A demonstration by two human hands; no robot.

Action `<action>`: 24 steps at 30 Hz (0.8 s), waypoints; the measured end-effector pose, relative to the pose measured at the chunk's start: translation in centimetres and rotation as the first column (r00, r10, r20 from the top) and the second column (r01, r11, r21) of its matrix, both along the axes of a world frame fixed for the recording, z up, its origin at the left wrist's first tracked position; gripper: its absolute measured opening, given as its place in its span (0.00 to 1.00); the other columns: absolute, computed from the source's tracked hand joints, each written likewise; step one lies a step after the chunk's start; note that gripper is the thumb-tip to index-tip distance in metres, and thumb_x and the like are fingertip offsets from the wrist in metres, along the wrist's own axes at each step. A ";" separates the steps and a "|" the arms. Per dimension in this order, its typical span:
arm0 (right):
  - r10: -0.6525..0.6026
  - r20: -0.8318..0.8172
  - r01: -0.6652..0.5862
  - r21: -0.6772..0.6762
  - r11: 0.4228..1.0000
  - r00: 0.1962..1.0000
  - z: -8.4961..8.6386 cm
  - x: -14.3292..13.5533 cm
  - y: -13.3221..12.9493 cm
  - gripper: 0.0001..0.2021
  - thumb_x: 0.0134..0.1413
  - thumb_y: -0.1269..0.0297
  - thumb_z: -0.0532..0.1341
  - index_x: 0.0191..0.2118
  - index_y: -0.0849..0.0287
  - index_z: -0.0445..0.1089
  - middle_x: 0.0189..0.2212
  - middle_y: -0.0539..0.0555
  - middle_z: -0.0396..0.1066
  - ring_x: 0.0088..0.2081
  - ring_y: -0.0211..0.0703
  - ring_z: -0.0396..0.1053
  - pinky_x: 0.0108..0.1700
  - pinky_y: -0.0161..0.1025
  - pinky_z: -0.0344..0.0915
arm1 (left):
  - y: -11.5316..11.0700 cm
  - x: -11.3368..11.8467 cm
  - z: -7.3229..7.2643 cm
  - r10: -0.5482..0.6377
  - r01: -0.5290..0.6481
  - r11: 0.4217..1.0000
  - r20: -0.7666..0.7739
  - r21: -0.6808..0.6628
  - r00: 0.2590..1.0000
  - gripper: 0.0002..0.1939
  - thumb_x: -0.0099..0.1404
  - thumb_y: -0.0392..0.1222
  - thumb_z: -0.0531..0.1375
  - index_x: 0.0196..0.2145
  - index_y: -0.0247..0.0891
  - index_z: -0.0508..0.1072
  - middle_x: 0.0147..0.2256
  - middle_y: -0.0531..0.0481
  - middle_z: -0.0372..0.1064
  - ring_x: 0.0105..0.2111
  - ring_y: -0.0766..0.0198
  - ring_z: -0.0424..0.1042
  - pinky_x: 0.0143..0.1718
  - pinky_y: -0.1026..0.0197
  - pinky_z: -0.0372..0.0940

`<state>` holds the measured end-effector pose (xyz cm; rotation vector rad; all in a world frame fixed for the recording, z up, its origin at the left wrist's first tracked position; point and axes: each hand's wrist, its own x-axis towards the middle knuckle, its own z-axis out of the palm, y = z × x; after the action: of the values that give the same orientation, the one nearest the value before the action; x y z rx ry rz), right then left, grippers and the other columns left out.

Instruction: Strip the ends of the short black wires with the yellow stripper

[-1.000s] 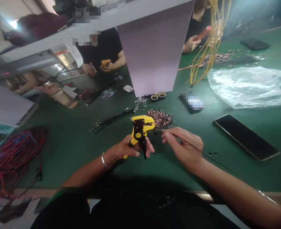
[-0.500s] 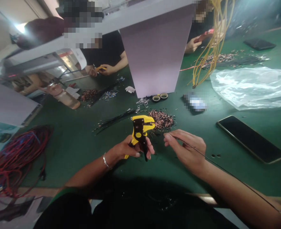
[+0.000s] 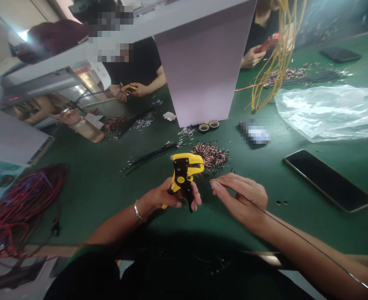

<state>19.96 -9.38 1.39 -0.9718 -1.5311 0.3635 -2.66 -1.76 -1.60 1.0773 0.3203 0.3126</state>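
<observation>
A yellow and black wire stripper (image 3: 181, 177) stands upright in my left hand (image 3: 171, 196), its jaws pointing right. My right hand (image 3: 241, 193) pinches a long black wire (image 3: 296, 236) near its end, and the wire trails back along my forearm. A gap separates the pinched fingertips from the tool's jaws. Behind the tool lies a pile of short copper and black wire bits (image 3: 210, 156). A bundle of black wires (image 3: 154, 155) stretches out to the left of that pile.
Red cables (image 3: 24, 200) lie coiled at the left, near a bottle (image 3: 86, 127). At the right are a phone (image 3: 327, 179) and a clear plastic bag (image 3: 330, 110). Tape rolls (image 3: 209, 126) sit by a pale panel (image 3: 202, 75). Two people hold tools across the table; yellow wires (image 3: 271, 79) hang down.
My right hand has shifted slightly left, and the wire's trailing part lies a little differently. The wire stripper has dipped slightly in my left hand.
</observation>
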 end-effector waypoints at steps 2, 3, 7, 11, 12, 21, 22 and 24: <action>0.018 0.009 -0.018 0.027 0.999 1.000 0.0 -0.1 0.0 0.09 0.57 0.76 0.63 0.32 0.57 0.79 0.24 0.53 0.79 0.24 0.41 0.76 0.27 0.35 0.74 | 0.0 0.0 -0.1 -0.014 0.014 1.000 0.010 0.002 1.000 0.23 0.53 0.39 0.71 0.48 0.37 0.75 0.43 0.37 0.77 0.38 0.53 0.76 0.43 0.49 0.70; 0.025 0.014 -0.025 0.042 0.999 1.000 0.1 -0.1 0.0 0.09 0.56 0.76 0.63 0.33 0.57 0.79 0.25 0.53 0.79 0.25 0.41 0.76 0.27 0.35 0.75 | 0.0 -0.1 -0.1 -0.020 0.020 1.000 0.015 0.004 1.000 0.24 0.53 0.38 0.71 0.48 0.37 0.75 0.43 0.38 0.77 0.38 0.53 0.76 0.43 0.49 0.70; 0.043 0.029 -0.045 0.089 0.995 0.999 0.2 -0.2 -0.1 0.09 0.56 0.78 0.63 0.34 0.57 0.78 0.25 0.53 0.79 0.25 0.40 0.76 0.27 0.34 0.74 | 0.0 -0.2 -0.3 -0.035 0.035 0.999 0.007 0.021 0.999 0.24 0.54 0.38 0.70 0.49 0.38 0.75 0.44 0.38 0.77 0.39 0.53 0.76 0.43 0.49 0.70; 0.044 0.029 -0.046 0.083 0.995 0.999 0.3 -0.2 -0.2 0.09 0.56 0.78 0.63 0.35 0.58 0.79 0.25 0.53 0.79 0.25 0.40 0.76 0.27 0.35 0.74 | 0.0 -0.1 -0.2 -0.040 0.040 0.998 -0.007 0.040 0.999 0.23 0.54 0.40 0.70 0.49 0.37 0.75 0.44 0.37 0.77 0.39 0.52 0.76 0.44 0.49 0.70; 0.041 0.029 -0.044 0.081 0.996 0.999 0.3 -0.2 -0.2 0.09 0.56 0.78 0.63 0.34 0.58 0.79 0.25 0.53 0.79 0.25 0.40 0.76 0.27 0.34 0.74 | -0.1 -0.1 -0.2 -0.040 0.040 0.998 -0.008 0.043 0.999 0.23 0.54 0.40 0.70 0.49 0.37 0.75 0.44 0.37 0.76 0.39 0.53 0.76 0.44 0.49 0.70; 0.008 0.057 -0.014 0.113 0.993 0.998 -0.1 -0.1 0.0 0.07 0.57 0.78 0.63 0.34 0.61 0.77 0.25 0.54 0.79 0.25 0.39 0.76 0.28 0.33 0.75 | -0.1 -0.1 -0.5 -0.036 0.035 0.999 0.019 0.031 0.999 0.23 0.55 0.38 0.70 0.49 0.34 0.74 0.44 0.35 0.76 0.39 0.53 0.76 0.45 0.49 0.70; 0.002 0.058 -0.008 0.111 0.994 0.998 -0.1 -0.1 0.0 0.07 0.58 0.78 0.63 0.34 0.61 0.77 0.25 0.54 0.79 0.25 0.39 0.76 0.29 0.33 0.75 | -0.1 -0.1 -0.6 -0.033 0.032 0.999 0.023 0.025 0.999 0.24 0.55 0.37 0.70 0.50 0.33 0.74 0.44 0.35 0.76 0.40 0.53 0.76 0.45 0.50 0.69; -0.008 0.071 0.001 0.098 0.995 0.997 -0.2 0.0 0.0 0.07 0.58 0.77 0.63 0.35 0.59 0.77 0.26 0.53 0.79 0.26 0.39 0.77 0.29 0.33 0.75 | -0.1 -0.1 -0.6 -0.024 0.024 1.000 0.024 0.016 0.999 0.24 0.55 0.37 0.70 0.50 0.33 0.74 0.45 0.35 0.76 0.40 0.54 0.76 0.44 0.50 0.69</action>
<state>19.92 -9.41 1.23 -0.9199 -1.5959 0.2501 -2.80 -1.83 -2.23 1.0909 0.2841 0.3069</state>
